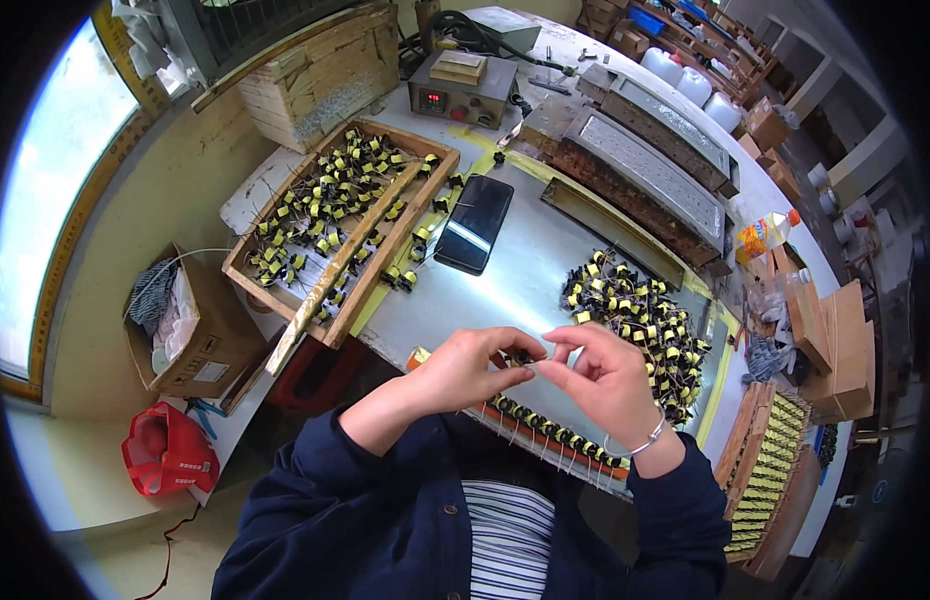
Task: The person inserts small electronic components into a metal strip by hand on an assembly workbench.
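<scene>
Head view: judged risk, the small dark part [522, 356] slipping should the left hand's [455, 368] pinch loosen; the right hand [610, 375], if lowered, could snag the wired row [550, 430] along the bench's [510, 290] near edge. Left fingers: narrow, around the part, above the bench. Right: narrow; contact cannot be told.

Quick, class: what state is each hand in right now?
Left hand: fingers closed on a small dark part, mostly hidden.
Right hand: fingers bent beside it; whether they grip anything cannot be told.
</scene>
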`<state>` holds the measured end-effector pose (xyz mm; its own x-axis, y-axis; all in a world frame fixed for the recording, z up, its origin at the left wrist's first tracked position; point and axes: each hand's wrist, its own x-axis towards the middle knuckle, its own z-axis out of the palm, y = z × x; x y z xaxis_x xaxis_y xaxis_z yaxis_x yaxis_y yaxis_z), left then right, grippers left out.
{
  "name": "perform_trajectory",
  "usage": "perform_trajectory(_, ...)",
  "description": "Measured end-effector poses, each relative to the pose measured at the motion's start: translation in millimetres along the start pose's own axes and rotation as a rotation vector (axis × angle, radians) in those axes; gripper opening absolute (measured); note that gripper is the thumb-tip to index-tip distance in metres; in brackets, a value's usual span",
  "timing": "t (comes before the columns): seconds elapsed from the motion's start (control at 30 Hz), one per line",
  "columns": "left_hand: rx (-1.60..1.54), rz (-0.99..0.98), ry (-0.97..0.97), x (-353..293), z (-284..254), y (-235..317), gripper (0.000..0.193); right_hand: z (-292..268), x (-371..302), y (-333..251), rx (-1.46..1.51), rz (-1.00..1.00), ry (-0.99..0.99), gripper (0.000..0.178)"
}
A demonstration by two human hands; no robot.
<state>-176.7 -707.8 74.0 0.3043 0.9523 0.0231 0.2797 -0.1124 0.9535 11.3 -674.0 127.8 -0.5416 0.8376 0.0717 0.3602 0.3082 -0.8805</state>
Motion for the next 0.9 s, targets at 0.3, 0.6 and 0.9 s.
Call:
perform_trajectory(0.3, -0.058, 0.090, 0.110, -1, -2, -5, 0.029, 13, -4, 7, -0.378, -0.413, 0.103, 0.010)
perform_trajectory(0.6, 0.277, 0.297, 0.104, -2, 0, -13, 0.029, 17, -2, 8, -0.563, -0.401, 0.122, 0.010)
perform_trajectory(0.9, 0.170, 0.057, 0.108, -5, -11, -26, 0.026, 8, -16, 0, -0.790, -0.589, 0.064, 0.029)
